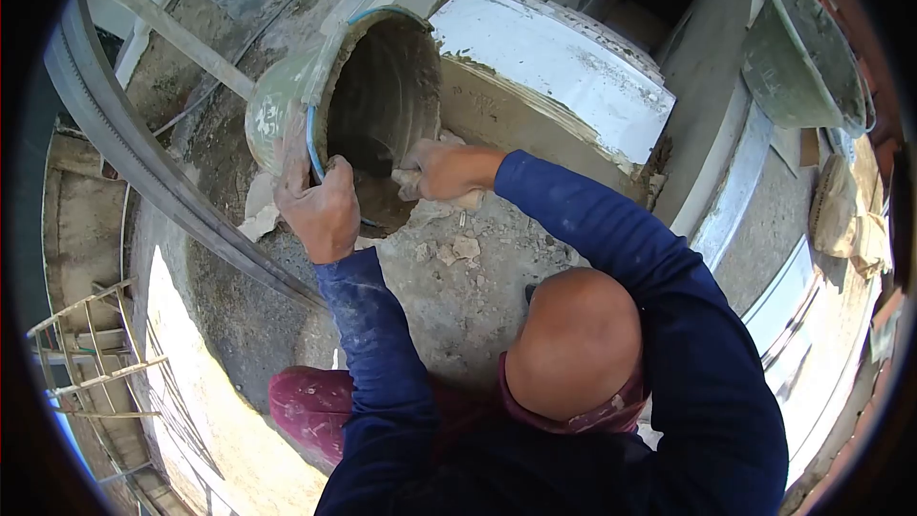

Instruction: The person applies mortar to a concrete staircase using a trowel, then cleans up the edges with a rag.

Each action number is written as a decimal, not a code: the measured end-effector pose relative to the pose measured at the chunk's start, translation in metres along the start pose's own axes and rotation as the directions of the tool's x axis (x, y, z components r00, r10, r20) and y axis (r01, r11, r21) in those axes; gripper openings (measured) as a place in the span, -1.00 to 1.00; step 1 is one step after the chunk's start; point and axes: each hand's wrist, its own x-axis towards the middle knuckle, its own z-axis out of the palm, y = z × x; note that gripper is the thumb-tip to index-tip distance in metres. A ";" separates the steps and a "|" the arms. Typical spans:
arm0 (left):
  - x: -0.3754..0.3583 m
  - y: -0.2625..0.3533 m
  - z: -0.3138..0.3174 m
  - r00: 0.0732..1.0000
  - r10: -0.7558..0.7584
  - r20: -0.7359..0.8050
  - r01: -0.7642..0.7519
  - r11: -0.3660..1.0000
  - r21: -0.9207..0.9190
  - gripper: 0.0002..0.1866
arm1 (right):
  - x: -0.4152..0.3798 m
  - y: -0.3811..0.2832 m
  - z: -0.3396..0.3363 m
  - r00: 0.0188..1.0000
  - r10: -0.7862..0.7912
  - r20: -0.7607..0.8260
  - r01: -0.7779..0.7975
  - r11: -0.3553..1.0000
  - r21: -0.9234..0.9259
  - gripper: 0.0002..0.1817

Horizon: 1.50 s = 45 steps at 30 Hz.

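A greenish bucket [272,100] lies tipped, its mouth turned towards me and its inner wall coated with grey mortar. A blue strip runs along part of the rim. My left hand [322,210] grips the near left rim, fingers closed over it. My right hand [447,170] is closed at the lower right side of the bucket's mouth. Something pale shows at its fingers, but its kind I cannot make out. Crumbs of dried mortar [460,248] litter the concrete ground below.
A mortar-stained white board [559,62] lies on a ledge beyond the bucket. A second bucket [788,67] stands far right, above a paper sack [836,205]. A curved grey metal channel [158,153] passes on the left, near a rod frame [100,354]. My bare knee [578,344] is close in front.
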 end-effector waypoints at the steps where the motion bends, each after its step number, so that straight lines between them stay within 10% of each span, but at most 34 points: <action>1: -0.001 -0.001 0.001 1.000 -0.011 0.013 0.011 1.000 -0.016 -0.47 | -0.010 -0.007 0.002 0.993 0.080 0.087 -0.102 0.951 0.293 -0.68; 5: 0.005 -0.014 -0.011 0.943 -0.324 -0.079 0.323 0.946 -0.026 -0.53 | -0.030 -0.017 0.017 0.973 -0.006 0.231 -0.220 0.282 0.934 -0.59; 8: 0.009 -0.039 -0.023 0.882 -0.400 -0.251 0.275 0.867 -0.416 -0.51 | -0.058 -0.012 0.018 0.993 -0.031 0.114 -0.107 0.188 0.976 -0.57; 19: 0.006 -0.056 -0.016 0.795 -0.436 -0.422 0.266 0.875 -0.404 -0.55 | -0.265 -0.027 -0.033 0.792 0.584 -0.178 -0.031 0.330 0.944 -0.52; 27: 0.010 -0.058 -0.016 0.760 -0.410 -0.504 0.258 0.903 -0.345 -0.57 | -0.220 0.011 -0.012 0.757 0.631 -0.168 -0.086 0.351 0.932 -0.65; 34: 0.007 -0.061 -0.030 0.737 -0.470 -0.486 0.310 0.874 -0.374 -0.52 | -0.091 0.077 -0.020 0.812 0.422 -0.403 -0.417 0.903 0.107 -0.71; 37: 0.003 -0.072 -0.039 0.744 -0.455 -0.490 0.363 0.890 -0.275 -0.50 | -0.070 0.050 -0.015 0.693 0.548 -0.468 -0.357 0.825 0.437 -0.78; 40: 0.003 -0.062 -0.027 0.773 -0.451 -0.445 0.348 0.889 -0.298 -0.50 | -0.039 0.069 0.005 0.763 0.611 -0.212 -0.065 0.400 0.914 -0.81; 45: 0.003 -0.057 -0.017 0.789 -0.439 -0.430 0.359 0.897 -0.258 -0.52 | -0.023 0.092 0.045 0.735 0.648 -0.197 0.053 0.235 0.971 -0.81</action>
